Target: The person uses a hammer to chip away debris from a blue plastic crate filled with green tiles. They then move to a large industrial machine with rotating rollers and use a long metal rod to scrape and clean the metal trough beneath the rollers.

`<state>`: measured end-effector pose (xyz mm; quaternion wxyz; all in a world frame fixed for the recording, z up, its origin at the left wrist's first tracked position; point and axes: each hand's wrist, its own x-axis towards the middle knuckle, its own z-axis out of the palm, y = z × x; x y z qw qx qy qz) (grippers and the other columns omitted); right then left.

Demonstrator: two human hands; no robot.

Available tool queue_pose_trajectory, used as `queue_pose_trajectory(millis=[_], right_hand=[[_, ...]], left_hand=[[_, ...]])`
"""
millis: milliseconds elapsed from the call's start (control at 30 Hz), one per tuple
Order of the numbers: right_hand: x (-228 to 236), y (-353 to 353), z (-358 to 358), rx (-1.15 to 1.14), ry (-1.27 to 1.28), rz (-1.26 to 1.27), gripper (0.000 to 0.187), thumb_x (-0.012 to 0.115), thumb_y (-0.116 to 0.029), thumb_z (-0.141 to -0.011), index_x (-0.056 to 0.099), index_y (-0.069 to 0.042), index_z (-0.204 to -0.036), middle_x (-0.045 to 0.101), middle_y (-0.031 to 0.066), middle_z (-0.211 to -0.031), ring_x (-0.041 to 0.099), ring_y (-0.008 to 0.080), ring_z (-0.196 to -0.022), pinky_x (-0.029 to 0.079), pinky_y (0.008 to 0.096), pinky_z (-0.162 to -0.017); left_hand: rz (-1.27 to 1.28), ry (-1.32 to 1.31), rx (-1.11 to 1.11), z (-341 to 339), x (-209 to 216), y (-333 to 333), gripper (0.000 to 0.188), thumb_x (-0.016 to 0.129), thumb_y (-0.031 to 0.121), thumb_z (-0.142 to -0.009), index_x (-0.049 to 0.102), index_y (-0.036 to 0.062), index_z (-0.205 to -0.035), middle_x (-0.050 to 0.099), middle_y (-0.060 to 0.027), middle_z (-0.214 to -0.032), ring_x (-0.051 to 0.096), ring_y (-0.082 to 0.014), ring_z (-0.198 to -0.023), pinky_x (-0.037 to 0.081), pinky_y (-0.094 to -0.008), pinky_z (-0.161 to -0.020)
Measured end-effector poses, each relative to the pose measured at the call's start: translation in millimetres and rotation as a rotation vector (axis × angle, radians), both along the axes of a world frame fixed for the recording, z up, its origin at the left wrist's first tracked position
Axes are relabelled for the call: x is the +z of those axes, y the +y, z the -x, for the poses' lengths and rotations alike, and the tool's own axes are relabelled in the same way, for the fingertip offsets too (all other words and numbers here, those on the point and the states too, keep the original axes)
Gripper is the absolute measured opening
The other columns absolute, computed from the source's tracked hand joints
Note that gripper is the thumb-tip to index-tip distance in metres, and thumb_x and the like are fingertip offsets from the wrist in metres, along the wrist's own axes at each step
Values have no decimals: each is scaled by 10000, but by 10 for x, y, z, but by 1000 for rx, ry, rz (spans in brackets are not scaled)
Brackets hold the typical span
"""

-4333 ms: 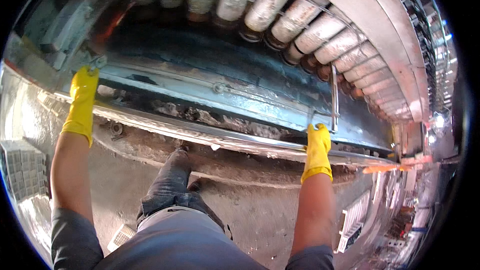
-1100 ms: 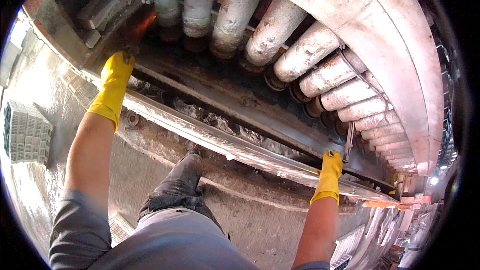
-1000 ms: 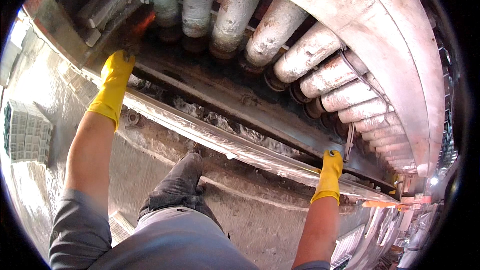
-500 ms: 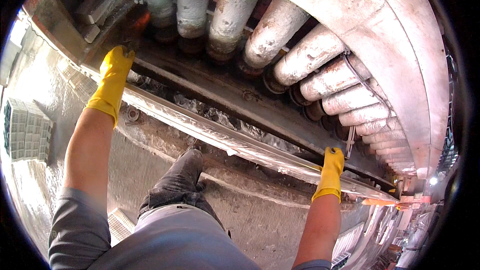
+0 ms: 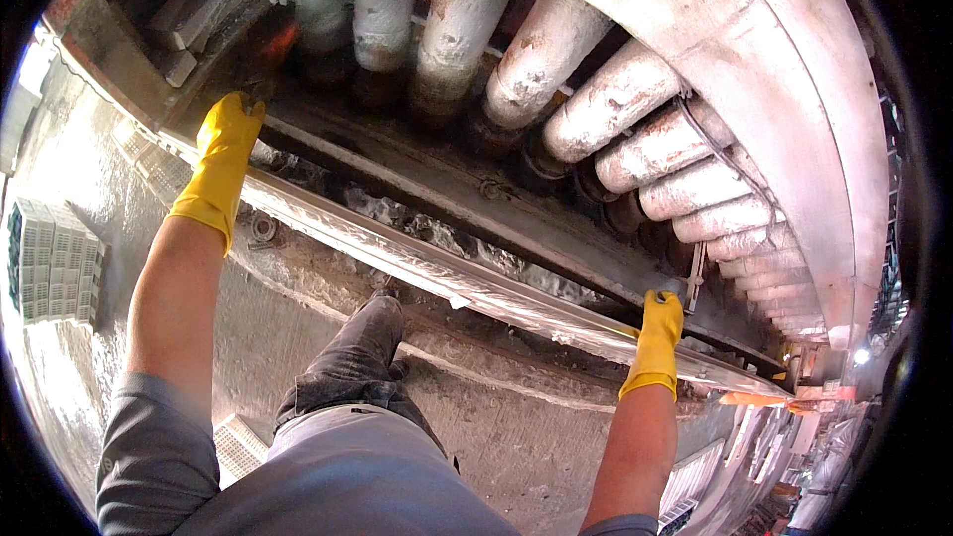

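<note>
Both my hands wear yellow rubber gloves. My left hand (image 5: 230,124) is closed at the far left end of a long dark metal ledge (image 5: 447,201). What its fingers hold, if anything, is hidden. My right hand (image 5: 661,318) is closed in a fist beside the same ledge farther right; its grip cannot be made out. Close to it stands a thin pale metal bracket (image 5: 697,273). Between my arms runs a long whitish, crusted rail (image 5: 427,273), with grey lumpy material (image 5: 427,228) in the gap behind it.
Thick, pale, crusted cylinders (image 5: 571,55) stand in a row beyond the ledge, under a broad curved cover (image 5: 764,50). Pale blocks (image 5: 204,5) lie at the far left. White plastic crates (image 5: 55,258) stand on the wet-looking floor at left. Something orange (image 5: 754,400) lies near the rail's right end.
My hands stay almost where they were. The cylinders' lower ends look darker and slightly higher behind the ledge.
</note>
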<state>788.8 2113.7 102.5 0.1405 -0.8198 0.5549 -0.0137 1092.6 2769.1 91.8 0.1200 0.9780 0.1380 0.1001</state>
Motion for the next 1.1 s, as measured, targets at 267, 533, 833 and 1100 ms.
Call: queue_pose_trajectory(millis=[267, 533, 833, 1100], right_hand=[[53, 287, 378, 5, -40, -16, 482, 666, -395, -927, 664, -76, -1288, 712, 165, -1205, 723, 344, -945, 623, 433, -674], [-261, 140, 739, 41, -31, 22, 481, 663, -397, -913, 677, -84, -1278, 707, 187, -1218, 719, 352, -1010, 612, 443, -770], [-431, 178, 862, -62, -124, -24, 510, 684, -408, -922, 650, -82, -1314, 710, 183, -1227, 705, 348, -1082, 569, 419, -906], [-561, 76, 959, -49, -95, 5, 504, 690, -399, -930, 646, -84, -1320, 702, 177, -1252, 691, 337, -1124, 548, 414, -952]], left_hand=[[-20, -75, -21, 402, -97, 238, 509, 691, 477, -879, 706, 98, -1219, 718, -197, -1172, 668, -379, -1126, 520, -452, -969], [-9, -53, -100, 417, -566, 648, 515, 673, 501, -899, 698, 95, -1215, 719, -185, -1165, 664, -387, -1120, 522, -464, -964], [-17, -63, -96, 407, -919, 826, 502, 650, 484, -936, 669, 87, -1243, 716, -166, -1199, 663, -364, -1143, 516, -444, -955], [21, -78, -95, 416, -1001, 913, 504, 658, 495, -928, 671, 99, -1240, 730, -166, -1153, 684, -362, -1104, 534, -439, -913]])
